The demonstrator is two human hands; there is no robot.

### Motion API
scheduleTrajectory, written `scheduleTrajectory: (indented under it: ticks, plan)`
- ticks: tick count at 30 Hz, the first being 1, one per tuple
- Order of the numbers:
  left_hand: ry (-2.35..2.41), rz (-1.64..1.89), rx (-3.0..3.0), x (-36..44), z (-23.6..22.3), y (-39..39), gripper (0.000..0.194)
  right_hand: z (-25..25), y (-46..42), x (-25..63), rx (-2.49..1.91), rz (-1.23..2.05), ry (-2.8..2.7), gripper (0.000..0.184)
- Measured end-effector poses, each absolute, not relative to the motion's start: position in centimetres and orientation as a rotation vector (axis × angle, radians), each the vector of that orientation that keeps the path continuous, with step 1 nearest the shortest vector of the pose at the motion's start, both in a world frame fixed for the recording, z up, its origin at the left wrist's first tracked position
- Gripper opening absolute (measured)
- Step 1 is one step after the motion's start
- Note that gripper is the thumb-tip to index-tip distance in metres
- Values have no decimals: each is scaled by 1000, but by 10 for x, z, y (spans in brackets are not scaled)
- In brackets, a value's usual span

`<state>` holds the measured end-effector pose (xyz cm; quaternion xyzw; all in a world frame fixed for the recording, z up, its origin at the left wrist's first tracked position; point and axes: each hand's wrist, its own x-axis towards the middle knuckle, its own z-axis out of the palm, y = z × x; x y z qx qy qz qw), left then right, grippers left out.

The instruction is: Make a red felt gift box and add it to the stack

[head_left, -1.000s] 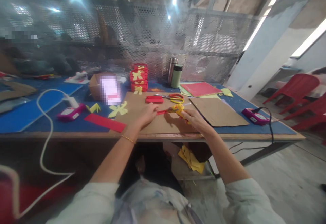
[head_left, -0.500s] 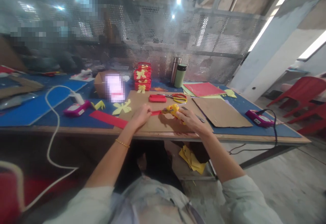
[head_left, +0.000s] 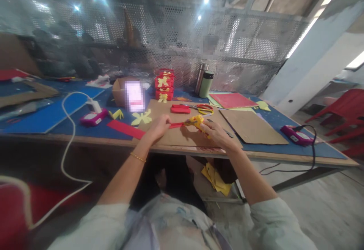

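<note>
My left hand (head_left: 160, 126) is closed on the near end of a narrow red strip (head_left: 176, 125) above the cardboard sheet. Closed around the handle of a yellow hot glue gun (head_left: 198, 121) is my right hand (head_left: 217, 133). The gun's tip points left and meets or nearly meets the strip's far end; contact is too small to make out. Just beyond lie a folded red piece (head_left: 180, 109) and scissors (head_left: 203, 108) with red and yellow handles. A flat red strip (head_left: 125, 128) and a yellow paper bow shape (head_left: 141, 117) are left of my left hand.
The brown cardboard sheet (head_left: 170, 140) covers the table in front of me, with another cardboard piece (head_left: 253, 126) to its right. Stacked red boxes with yellow bows (head_left: 164, 85), a green bottle (head_left: 206, 85) and a phone (head_left: 134, 96) stand behind. Purple power sockets (head_left: 93, 117) with cables flank the area.
The head view has turned slightly, so the table's things sit farther right in the picture. Both hands keep their holds, with the glue gun still at the strip.
</note>
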<state>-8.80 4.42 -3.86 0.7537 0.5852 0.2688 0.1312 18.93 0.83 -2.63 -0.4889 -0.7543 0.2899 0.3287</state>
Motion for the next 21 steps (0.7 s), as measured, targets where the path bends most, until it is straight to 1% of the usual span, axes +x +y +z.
scheduleTrajectory:
  ticks: [7,15,21]
  plan:
    - [1659,784,2229,-93,-36,40,19,-26,7,158,-1235,788,-2053,61]
    - [1767,691,2233,-97,-29,33,20,-22,6,166,-1263,779,-2047,58]
    - [1732,715,2223,-96,-29,31,20,-26,7,154,-1245,773,-2051,59]
